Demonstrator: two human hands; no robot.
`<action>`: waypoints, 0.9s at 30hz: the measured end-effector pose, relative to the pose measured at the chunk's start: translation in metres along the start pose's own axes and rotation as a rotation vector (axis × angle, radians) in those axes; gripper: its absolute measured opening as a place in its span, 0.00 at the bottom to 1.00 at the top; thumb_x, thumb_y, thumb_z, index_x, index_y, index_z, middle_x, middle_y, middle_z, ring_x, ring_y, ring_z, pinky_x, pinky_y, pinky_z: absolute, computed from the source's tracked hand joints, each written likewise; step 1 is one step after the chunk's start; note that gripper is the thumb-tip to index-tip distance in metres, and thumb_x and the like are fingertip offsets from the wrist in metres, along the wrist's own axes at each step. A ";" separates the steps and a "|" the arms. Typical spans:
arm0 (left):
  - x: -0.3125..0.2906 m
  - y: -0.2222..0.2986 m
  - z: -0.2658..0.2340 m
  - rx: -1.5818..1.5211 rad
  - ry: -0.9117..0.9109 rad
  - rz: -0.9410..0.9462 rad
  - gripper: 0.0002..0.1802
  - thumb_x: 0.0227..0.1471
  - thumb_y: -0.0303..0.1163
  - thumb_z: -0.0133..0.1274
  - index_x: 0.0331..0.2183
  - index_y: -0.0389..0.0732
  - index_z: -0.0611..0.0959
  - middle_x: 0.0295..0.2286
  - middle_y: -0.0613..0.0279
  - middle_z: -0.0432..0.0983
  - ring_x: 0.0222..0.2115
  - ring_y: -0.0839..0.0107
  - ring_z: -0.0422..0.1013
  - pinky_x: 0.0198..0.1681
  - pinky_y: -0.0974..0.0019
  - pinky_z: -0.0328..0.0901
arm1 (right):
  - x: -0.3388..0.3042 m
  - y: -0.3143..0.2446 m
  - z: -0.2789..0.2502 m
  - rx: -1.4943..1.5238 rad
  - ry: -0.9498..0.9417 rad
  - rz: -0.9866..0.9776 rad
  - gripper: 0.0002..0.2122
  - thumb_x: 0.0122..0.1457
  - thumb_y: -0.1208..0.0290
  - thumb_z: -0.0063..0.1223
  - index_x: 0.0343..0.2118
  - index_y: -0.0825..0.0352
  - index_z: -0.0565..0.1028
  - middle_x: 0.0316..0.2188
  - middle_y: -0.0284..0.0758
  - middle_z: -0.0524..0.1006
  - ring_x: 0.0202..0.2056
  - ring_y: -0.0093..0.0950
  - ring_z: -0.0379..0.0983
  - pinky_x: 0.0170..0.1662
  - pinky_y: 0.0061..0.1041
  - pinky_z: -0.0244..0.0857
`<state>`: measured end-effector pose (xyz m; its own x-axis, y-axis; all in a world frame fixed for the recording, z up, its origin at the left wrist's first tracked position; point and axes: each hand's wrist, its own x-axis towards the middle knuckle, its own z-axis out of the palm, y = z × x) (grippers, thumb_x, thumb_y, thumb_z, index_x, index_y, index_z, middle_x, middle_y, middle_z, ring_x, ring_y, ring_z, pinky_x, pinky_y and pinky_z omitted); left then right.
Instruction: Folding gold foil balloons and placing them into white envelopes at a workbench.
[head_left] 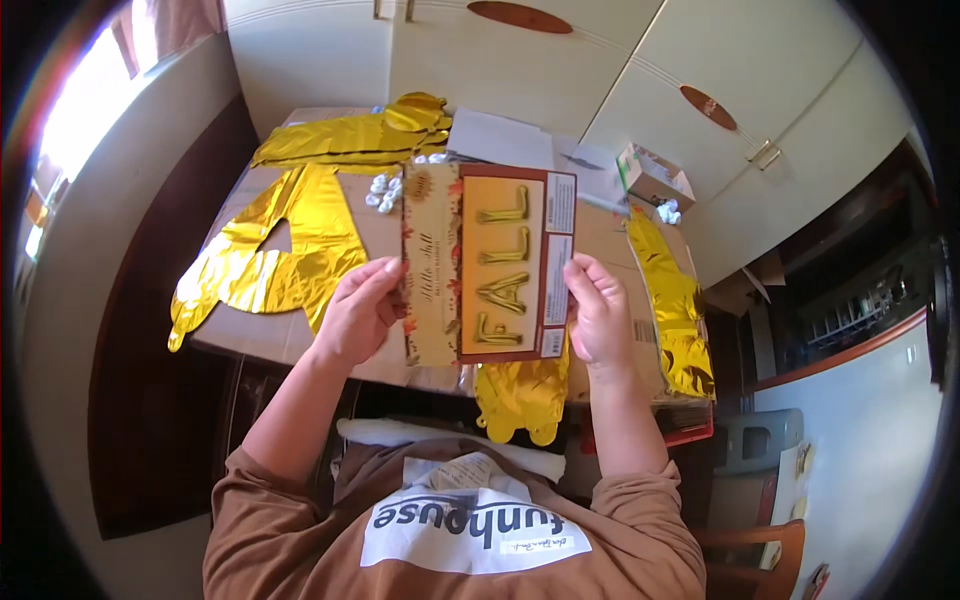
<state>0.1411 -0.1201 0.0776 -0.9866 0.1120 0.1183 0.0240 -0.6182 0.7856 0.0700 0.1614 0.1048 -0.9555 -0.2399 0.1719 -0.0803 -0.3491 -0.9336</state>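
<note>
A printed cardboard package sheet (505,350) stands raised in front of me, showing golden balloon letters, a cream panel with leaves and a brown-red border. My left hand (362,312) pinches its left edge between thumb and fingers. At the right edge, my right hand (598,312) grips the same sheet. Beneath its lower edge a gold foil balloon (522,400) lies flat, its upper part hidden by the sheet. To the left lies a flat, letter-shaped gold foil balloon (270,255) with a triangular opening.
The table is covered with brown cardboard (270,335). Folded gold foil (340,140) lies at the back left, and a long gold foil balloon (668,305) at the right. White crumpled bits (384,192), white sheets (500,138) and a small open box (655,175) sit toward pale cabinets (330,50).
</note>
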 end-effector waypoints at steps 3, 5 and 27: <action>-0.015 -0.002 0.006 0.072 0.085 -0.098 0.16 0.66 0.39 0.49 0.45 0.37 0.81 0.36 0.66 0.81 0.36 0.79 0.76 0.42 0.70 0.70 | -0.025 0.009 -0.014 0.077 -0.021 0.067 0.07 0.67 0.74 0.50 0.44 0.69 0.76 0.38 0.31 0.80 0.36 0.18 0.76 0.44 0.19 0.70; -0.022 -0.003 0.006 0.116 0.079 -0.124 0.16 0.66 0.38 0.51 0.47 0.36 0.81 0.36 0.67 0.80 0.34 0.81 0.75 0.40 0.71 0.71 | -0.042 0.003 -0.013 0.063 -0.025 0.105 0.08 0.66 0.75 0.50 0.46 0.69 0.75 0.38 0.33 0.80 0.37 0.19 0.77 0.44 0.21 0.71; -0.105 0.017 0.015 0.558 0.137 -0.337 0.10 0.58 0.23 0.55 0.41 0.30 0.83 0.27 0.68 0.79 0.25 0.84 0.72 0.29 0.77 0.69 | -0.101 0.023 -0.002 0.053 -0.154 0.301 0.09 0.61 0.77 0.57 0.43 0.72 0.79 0.40 0.36 0.82 0.38 0.21 0.78 0.47 0.22 0.71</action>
<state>0.2479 -0.1307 0.0873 -0.9655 0.1060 -0.2379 -0.2456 -0.0667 0.9671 0.1643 0.1790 0.0650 -0.8794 -0.4723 -0.0595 0.2174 -0.2873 -0.9328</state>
